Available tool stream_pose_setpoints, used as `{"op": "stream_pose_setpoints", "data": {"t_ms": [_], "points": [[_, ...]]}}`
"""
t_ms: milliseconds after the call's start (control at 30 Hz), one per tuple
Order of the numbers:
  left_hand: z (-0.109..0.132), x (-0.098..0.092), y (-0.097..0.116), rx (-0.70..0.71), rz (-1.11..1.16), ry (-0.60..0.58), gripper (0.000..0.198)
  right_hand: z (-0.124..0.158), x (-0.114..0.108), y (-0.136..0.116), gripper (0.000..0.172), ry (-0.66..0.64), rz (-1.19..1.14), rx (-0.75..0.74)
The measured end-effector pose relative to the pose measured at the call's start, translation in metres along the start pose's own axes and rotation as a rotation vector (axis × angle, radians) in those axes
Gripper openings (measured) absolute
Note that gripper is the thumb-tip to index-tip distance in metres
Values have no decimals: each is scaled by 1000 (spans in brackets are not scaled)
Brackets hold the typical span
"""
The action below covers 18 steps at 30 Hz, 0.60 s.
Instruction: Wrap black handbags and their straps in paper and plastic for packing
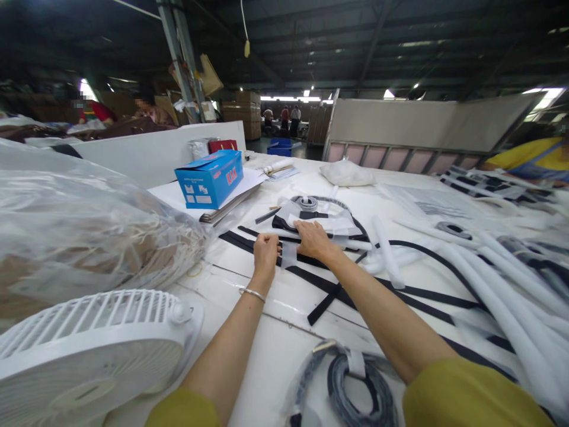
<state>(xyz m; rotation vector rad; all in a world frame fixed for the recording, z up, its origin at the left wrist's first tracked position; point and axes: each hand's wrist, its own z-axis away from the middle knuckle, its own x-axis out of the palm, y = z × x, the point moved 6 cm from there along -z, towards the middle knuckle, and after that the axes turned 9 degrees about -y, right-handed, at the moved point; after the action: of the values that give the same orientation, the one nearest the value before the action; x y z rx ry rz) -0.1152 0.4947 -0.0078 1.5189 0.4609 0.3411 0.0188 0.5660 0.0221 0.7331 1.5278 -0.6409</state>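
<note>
Right of and nearer than the blue KAK box [211, 181], my left grip [267, 252] seemingly pinches the translucent wrap [288, 255] across black straps [240, 240], my right grip [313, 238] half-open beside it, so uneven tugging could skew it.

The blue box [208, 181] seemingly reads "KAK"; its smaller print [198, 191] is illegible.

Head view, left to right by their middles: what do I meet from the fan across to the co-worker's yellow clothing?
White electric fan → blue carton → left hand → translucent plastic piece → right hand → stuffed white bag → co-worker's yellow clothing.
</note>
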Motion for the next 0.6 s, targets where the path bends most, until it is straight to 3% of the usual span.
{"op": "stream_pose_setpoints", "data": {"t_ms": [100,233,600], "points": [[-1,-9,1,109,-80,103,12,-1,-1,-7,43,48,41,69],[3,-5,6,244,-189,90,21,-7,-3,-12,29,60,109,120],[28,10,30,505,-406,38,30,-6,-12,-13,28,-43,229,-7]]}}
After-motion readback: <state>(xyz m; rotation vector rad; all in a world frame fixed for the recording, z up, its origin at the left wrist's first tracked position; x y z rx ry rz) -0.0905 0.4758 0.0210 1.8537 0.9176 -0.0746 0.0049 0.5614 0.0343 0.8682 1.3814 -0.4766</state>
